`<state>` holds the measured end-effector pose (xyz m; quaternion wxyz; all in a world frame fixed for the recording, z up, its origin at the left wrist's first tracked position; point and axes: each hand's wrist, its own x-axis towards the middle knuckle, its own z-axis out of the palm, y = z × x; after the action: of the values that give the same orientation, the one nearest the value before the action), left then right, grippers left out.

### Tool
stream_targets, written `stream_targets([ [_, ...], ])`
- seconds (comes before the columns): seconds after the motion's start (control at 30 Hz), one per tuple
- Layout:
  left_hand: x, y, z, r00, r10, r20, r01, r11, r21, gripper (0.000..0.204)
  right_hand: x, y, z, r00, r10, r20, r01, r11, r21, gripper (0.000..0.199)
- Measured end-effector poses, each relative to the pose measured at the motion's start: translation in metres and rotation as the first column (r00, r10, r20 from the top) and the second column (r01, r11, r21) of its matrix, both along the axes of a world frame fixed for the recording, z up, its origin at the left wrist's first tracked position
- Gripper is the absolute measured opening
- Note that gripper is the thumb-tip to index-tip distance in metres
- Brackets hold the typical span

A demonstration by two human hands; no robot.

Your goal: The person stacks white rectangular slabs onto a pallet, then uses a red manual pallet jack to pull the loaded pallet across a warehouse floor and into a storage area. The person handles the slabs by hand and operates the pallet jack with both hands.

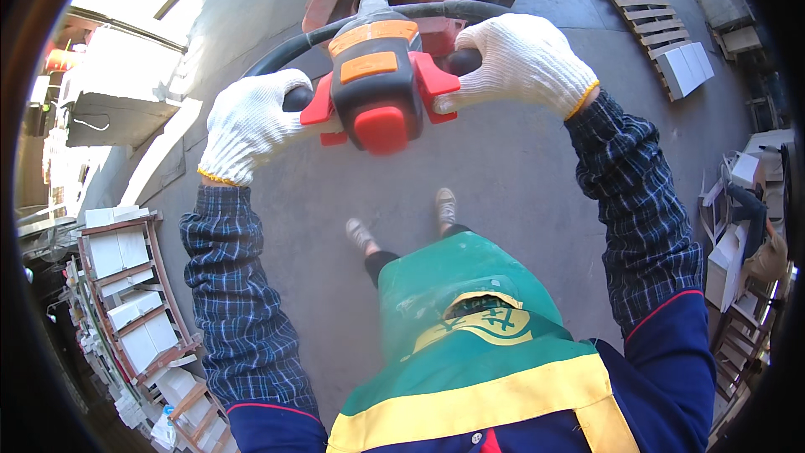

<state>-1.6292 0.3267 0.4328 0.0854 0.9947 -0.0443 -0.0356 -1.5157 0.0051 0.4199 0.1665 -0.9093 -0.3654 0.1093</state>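
Observation:
In front of me is the tiller head (376, 92) of what looks like an electric pallet truck, black with orange panels and a red button at its near end. My left hand (251, 126), in a white knit glove, wraps round its left grip, thumb by a red thumb lever (318, 102). Gloved the same way, my right hand (524, 63) closes round the right grip, its thumb against the other red lever (433, 84). A black guard loop (277, 54) curves beyond both hands. The truck's red and black body (331, 4) stands at the far end, partly cut off.
A wooden rack (155, 285) with white blocks stands at left. At far right a wooden pallet (646, 17) lies near a white box (685, 70). Another person (763, 252) is at the right edge among white pieces. My feet stand on grey floor (495, 176).

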Motion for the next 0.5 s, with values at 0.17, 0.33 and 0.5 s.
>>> stream_targets([
  [0.17, -0.020, -0.006, -0.002, 0.999, 0.050, -0.017, -0.050, 0.999, 0.008, 0.042, -0.022, 0.006, -0.001, 0.997, -0.051, -0.061, 0.048, 0.997, -0.052, 0.062],
  [0.33, -0.036, -0.005, -0.009, 0.999, 0.023, 0.025, -0.023, 1.000, 0.020, 0.038, -0.041, 0.011, -0.004, 0.995, -0.069, -0.078, 0.067, 0.997, -0.037, 0.058],
  [0.5, -0.041, -0.007, -0.019, 0.998, 0.042, 0.042, -0.044, 0.998, 0.048, 0.038, -0.049, 0.013, -0.012, 0.997, -0.068, -0.031, 0.068, 0.998, -0.020, 0.060],
])
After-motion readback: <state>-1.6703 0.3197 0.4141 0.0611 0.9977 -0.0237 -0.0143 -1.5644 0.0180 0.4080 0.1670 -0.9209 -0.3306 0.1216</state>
